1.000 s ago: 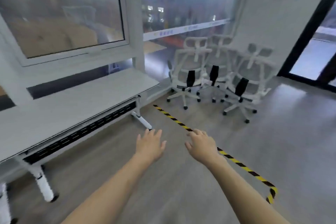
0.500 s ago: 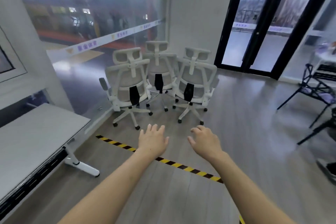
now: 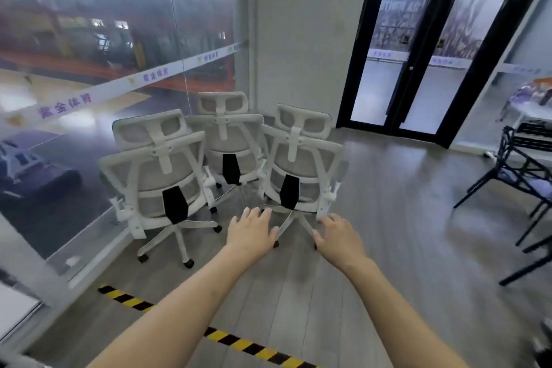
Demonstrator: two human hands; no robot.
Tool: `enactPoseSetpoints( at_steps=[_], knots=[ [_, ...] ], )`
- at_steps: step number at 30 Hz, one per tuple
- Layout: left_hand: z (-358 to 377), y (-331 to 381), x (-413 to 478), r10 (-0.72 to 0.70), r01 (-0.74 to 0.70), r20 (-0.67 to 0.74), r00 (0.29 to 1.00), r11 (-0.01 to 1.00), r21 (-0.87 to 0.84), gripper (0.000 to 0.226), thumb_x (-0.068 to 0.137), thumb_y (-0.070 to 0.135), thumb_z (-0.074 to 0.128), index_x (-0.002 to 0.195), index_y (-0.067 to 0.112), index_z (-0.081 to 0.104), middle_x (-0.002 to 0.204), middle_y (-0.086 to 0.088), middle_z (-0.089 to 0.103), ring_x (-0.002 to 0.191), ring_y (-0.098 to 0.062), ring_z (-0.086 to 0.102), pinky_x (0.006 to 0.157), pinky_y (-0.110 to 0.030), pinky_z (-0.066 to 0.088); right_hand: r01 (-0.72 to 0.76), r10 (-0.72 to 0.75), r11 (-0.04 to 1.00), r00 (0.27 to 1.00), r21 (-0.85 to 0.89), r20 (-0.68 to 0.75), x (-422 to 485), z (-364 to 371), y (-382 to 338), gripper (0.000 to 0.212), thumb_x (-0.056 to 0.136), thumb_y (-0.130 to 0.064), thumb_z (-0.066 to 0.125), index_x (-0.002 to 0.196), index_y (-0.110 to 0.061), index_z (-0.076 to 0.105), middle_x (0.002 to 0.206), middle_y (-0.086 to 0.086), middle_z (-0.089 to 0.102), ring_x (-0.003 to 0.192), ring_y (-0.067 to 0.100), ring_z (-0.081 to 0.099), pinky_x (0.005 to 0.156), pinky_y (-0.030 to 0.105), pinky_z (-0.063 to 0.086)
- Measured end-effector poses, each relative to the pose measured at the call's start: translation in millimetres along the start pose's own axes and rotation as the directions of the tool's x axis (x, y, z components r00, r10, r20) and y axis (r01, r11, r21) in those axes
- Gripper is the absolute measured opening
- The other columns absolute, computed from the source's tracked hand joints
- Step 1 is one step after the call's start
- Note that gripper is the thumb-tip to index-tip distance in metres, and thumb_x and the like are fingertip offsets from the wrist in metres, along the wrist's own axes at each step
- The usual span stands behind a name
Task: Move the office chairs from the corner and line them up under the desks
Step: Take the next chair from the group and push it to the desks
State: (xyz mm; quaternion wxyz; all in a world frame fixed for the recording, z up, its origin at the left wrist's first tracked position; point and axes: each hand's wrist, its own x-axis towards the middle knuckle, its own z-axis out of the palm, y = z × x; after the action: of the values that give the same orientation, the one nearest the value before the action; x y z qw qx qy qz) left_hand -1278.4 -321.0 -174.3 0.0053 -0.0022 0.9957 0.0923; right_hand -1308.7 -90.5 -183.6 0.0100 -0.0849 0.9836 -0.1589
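Three white mesh office chairs with headrests stand bunched in the corner, backs toward me: a left chair (image 3: 155,170), a middle chair (image 3: 228,140) behind, and a right chair (image 3: 301,158). Both my arms reach forward. My left hand (image 3: 251,233) is open, fingers spread, in front of the right chair's base. My right hand (image 3: 337,236) is open with loosely bent fingers, just below that chair's right side. Neither hand holds anything. A white desk corner (image 3: 15,305) shows at the far left edge.
A glass wall (image 3: 89,84) bounds the left, a white pillar (image 3: 298,39) and black-framed glass doors (image 3: 403,54) the back. Black chairs (image 3: 525,176) stand at the right. Yellow-black floor tape (image 3: 248,346) crosses the grey wood floor near me.
The view has turned right and moved closer to the chairs; the desk has slid almost out of view. Both hands stay stretched forward, now close to the right chair.
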Motion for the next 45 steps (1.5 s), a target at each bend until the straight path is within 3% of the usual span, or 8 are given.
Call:
enactPoseSetpoints(
  at_steps=[11,21,27,30,32,35,39,45],
  knots=[
    [2,-15,217,-0.062,0.062,0.041,0.997,0.998,0.007,0.052,0.104,0.051,0.037,0.148,0.024,0.042,0.146,-0.001,0.050,0.145,-0.025,0.036,0.113,-0.051,0.034,0.040,-0.039,0.999,0.999,-0.033,0.017,230,-4,25,0.042,0.102,-0.045,0.048,0.137,-0.025,0.058,0.140,-0.003,0.054,0.127,0.021,0.052,0.094,0.038,0.049],
    [23,-63,435,0.080,-0.084,0.121,0.989,0.996,0.026,0.055,0.103,0.052,0.039,0.150,0.023,0.042,0.149,-0.006,0.051,0.142,-0.028,0.042,0.113,-0.053,0.036,-0.084,0.085,0.996,0.996,-0.026,0.007,414,24,38,0.047,0.102,-0.043,0.049,0.144,-0.021,0.053,0.145,0.005,0.053,0.135,0.028,0.047,0.114,0.046,0.038],
    [18,-80,574,0.159,-0.164,0.167,0.973,0.986,0.014,0.054,0.104,0.052,0.038,0.150,0.023,0.039,0.149,-0.006,0.050,0.141,-0.029,0.043,0.111,-0.053,0.038,-0.207,0.211,0.977,0.973,-0.054,0.093,525,36,37,0.058,0.101,-0.044,0.046,0.156,-0.026,0.035,0.161,0.011,0.033,0.146,0.033,0.032,0.115,0.051,0.038],
    [25,-90,633,0.202,-0.206,0.176,0.964,0.979,0.005,0.055,0.104,0.053,0.038,0.151,0.024,0.036,0.156,-0.009,0.041,0.148,-0.032,0.032,0.115,-0.057,0.034,-0.244,0.251,0.967,0.962,-0.073,0.109,572,44,43,0.064,0.103,-0.047,0.044,0.161,-0.032,0.021,0.171,0.011,0.010,0.157,0.033,0.011,0.120,0.053,0.031],
    [33,-99,666,0.211,-0.217,0.216,0.953,0.976,0.005,0.066,0.105,0.055,0.037,0.162,0.028,0.020,0.169,-0.013,0.023,0.157,-0.036,0.015,0.122,-0.061,0.022,-0.254,0.261,0.964,0.960,-0.075,0.105,596,52,49,0.067,0.104,-0.047,0.043,0.163,-0.035,0.013,0.173,0.009,0.002,0.159,0.031,0.002,0.123,0.053,0.027],
    [49,-108,706,0.217,-0.237,0.260,0.941,0.970,0.049,0.077,0.103,0.061,0.032,0.165,0.031,-0.002,0.174,-0.012,0.000,0.159,-0.036,-0.001,0.124,-0.062,0.011,-0.278,0.285,0.958,0.951,-0.070,0.122,625,64,56,0.069,0.102,-0.045,0.040,0.163,-0.038,0.008,0.173,0.008,-0.004,0.159,0.030,-0.004,0.124,0.054,0.020],
    [66,-116,741,0.245,-0.292,0.316,0.916,0.950,0.110,0.078,0.101,0.070,0.026,0.164,0.040,-0.009,0.173,-0.005,-0.018,0.158,-0.036,-0.016,0.121,-0.069,0.001,-0.299,0.310,0.950,0.934,-0.087,0.177,646,80,62,0.072,0.100,-0.046,0.040,0.162,-0.042,0.004,0.172,0.009,-0.004,0.158,0.030,-0.009,0.123,0.059,0.014],
    [93,-127,744,0.287,-0.334,0.341,0.895,0.938,0.089,0.082,0.097,0.075,0.022,0.163,0.042,-0.013,0.173,-0.005,-0.019,0.155,-0.037,-0.026,0.118,-0.075,-0.004,-0.323,0.339,0.938,0.932,-0.128,0.126,636,106,69,0.084,0.096,-0.068,0.040,0.157,-0.053,-0.016,0.172,0.002,-0.017,0.156,0.024,-0.024,0.119,0.066,0.000]
  ],
)
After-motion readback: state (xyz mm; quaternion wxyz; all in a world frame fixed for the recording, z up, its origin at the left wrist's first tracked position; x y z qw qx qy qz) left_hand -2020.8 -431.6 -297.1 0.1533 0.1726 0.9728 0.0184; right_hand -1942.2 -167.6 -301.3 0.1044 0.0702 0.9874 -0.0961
